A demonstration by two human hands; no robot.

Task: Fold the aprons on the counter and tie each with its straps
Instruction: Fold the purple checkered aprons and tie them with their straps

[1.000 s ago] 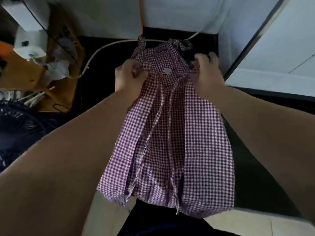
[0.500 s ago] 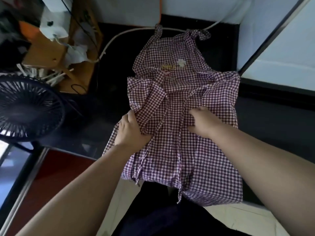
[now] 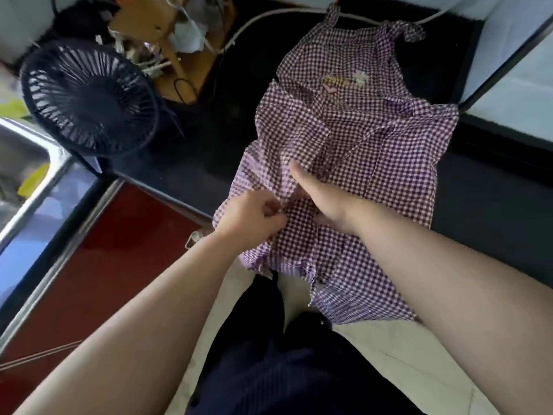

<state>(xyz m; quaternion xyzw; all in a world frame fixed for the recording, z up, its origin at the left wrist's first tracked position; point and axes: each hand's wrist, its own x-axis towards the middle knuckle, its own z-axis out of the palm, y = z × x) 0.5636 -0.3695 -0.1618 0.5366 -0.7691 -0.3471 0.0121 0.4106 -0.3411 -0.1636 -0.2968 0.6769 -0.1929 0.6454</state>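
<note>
The apron [image 3: 359,139] lies on the worktop [image 3: 194,151], bib far, hem hanging off the near edge. The left hand [image 3: 251,215] pinches its left edge, likely to fold it inward. The right hand [image 3: 324,199] steadies the middle, its fingers hidden, so its grip cannot be told.

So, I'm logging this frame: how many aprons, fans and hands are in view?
apron: 1
fan: 1
hands: 2 (left hand, right hand)
Total: 4
</note>
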